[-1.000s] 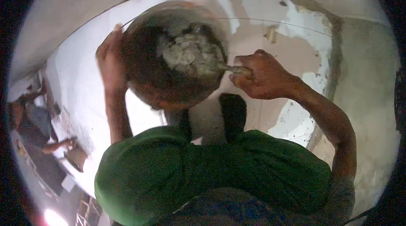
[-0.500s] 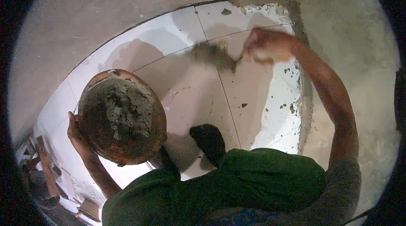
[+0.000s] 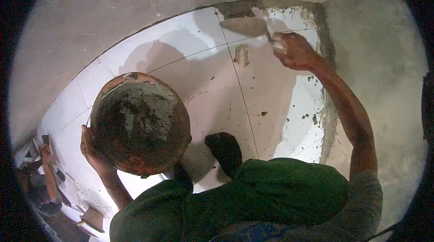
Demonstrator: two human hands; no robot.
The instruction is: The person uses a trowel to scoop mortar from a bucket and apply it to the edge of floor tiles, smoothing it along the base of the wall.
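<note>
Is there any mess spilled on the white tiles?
Yes. Dark mortar blobs speckle the white tiles near the right edge, and a grey smear lies below the trowel in the right hand.

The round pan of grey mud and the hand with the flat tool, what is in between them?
In the head view, only white tiles lie between the pan and the right hand holding the trowel: thin joint lines, a grey smear and shadow.
</note>
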